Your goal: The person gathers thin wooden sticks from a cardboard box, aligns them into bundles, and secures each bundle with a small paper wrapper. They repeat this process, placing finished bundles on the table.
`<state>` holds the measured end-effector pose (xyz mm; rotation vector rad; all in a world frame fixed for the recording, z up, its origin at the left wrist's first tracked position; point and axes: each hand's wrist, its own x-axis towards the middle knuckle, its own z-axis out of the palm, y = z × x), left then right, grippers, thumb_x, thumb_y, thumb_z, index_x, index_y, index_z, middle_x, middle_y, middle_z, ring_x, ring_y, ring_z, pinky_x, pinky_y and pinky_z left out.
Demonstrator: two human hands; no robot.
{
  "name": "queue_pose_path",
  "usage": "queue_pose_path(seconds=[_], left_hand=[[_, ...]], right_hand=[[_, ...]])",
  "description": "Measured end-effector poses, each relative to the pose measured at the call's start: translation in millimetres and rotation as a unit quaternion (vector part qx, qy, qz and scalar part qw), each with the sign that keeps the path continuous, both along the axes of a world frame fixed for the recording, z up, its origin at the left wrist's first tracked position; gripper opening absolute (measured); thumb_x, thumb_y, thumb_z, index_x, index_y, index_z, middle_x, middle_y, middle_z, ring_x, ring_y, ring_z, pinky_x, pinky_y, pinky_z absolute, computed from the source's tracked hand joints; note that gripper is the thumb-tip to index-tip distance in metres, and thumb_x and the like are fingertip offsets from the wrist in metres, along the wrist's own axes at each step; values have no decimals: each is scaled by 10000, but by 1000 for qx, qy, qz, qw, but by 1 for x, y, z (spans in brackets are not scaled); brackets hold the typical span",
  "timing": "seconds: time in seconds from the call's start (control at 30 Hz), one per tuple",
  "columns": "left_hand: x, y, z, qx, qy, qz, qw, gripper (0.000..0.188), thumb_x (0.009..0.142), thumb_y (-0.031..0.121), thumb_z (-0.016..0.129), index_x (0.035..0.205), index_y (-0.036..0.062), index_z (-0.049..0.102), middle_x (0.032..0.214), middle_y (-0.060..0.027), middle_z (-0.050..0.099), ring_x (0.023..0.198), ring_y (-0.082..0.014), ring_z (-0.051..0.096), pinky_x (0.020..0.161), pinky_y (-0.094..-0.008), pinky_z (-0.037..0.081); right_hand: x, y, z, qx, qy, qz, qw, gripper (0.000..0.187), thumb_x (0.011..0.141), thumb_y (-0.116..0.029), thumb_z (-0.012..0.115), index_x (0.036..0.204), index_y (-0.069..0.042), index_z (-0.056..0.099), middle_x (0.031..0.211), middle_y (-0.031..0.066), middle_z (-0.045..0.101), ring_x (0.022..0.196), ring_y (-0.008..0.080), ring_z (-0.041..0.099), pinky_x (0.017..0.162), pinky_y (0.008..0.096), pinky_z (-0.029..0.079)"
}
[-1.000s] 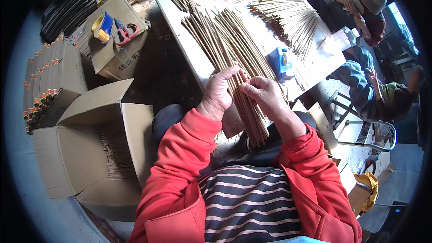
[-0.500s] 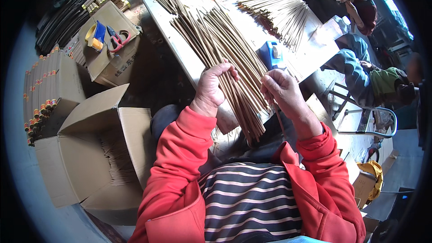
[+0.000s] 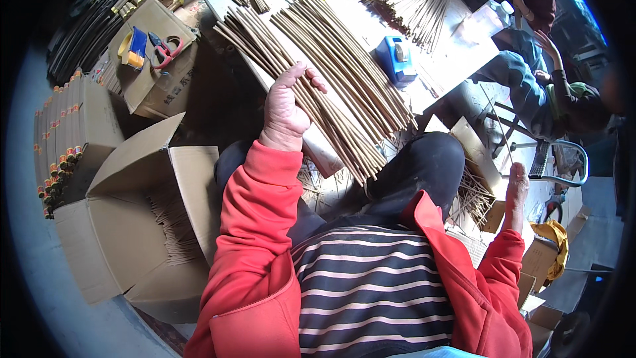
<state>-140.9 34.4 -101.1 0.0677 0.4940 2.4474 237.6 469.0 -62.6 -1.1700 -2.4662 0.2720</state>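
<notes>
My left hand (image 3: 287, 109) is wrapped round a loose bundle of thin brown sticks (image 3: 344, 142), which slants over the near edge of the table. Its thumb lies across the top of the bundle. Beside it on the table rests a wider layer of similar sticks (image 3: 344, 59), apart from my hand. Far to the right, my right hand (image 3: 517, 192) is raised and seen edge-on, near an open box with loose sticks (image 3: 472, 192). A single thin stick (image 3: 498, 119) slants up from its fingertips; most of the fingers are hidden.
A blue tape dispenser (image 3: 397, 59) and a clear plastic bottle (image 3: 487, 21) stand on the white table (image 3: 434, 89). At left are an open cardboard box (image 3: 106, 238), red-handled scissors (image 3: 167, 52) on another carton, and stacked labelled bundles (image 3: 63, 139). Other people sit across and at right.
My right hand has moved from beside the bundle far out to the right, with a thin stick. My left hand and its bundle have shifted a little left, away from the sticks on the table.
</notes>
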Motion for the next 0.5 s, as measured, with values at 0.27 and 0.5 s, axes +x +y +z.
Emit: queue_pose_path(seconds=[0.27, 0.5], left_hand=[[2, -11, 6, -16, -33, 18, 999, 99, 804, 88, 606, 787, 30, 528, 720, -58, 524, 679, -182, 512, 682, -330, 454], [0, -12, 3, -27, -13, 19, 999, 76, 815, 80, 576, 771, 58, 519, 684, -37, 506, 648, -170, 501, 659, -326, 447]], right_hand=[[-47, -26, 5, 4, 24, 9, 1000, 179, 883, -196, 583, 956, -32, 593, 797, 50, 603, 656, 123, 529, 618, 269, 446], [-221, -221, 38, -249, -34, 358, 899, 211, 828, -217, 631, 847, -7, 615, 696, 128, 599, 616, 208, 583, 581, 313, 454]])
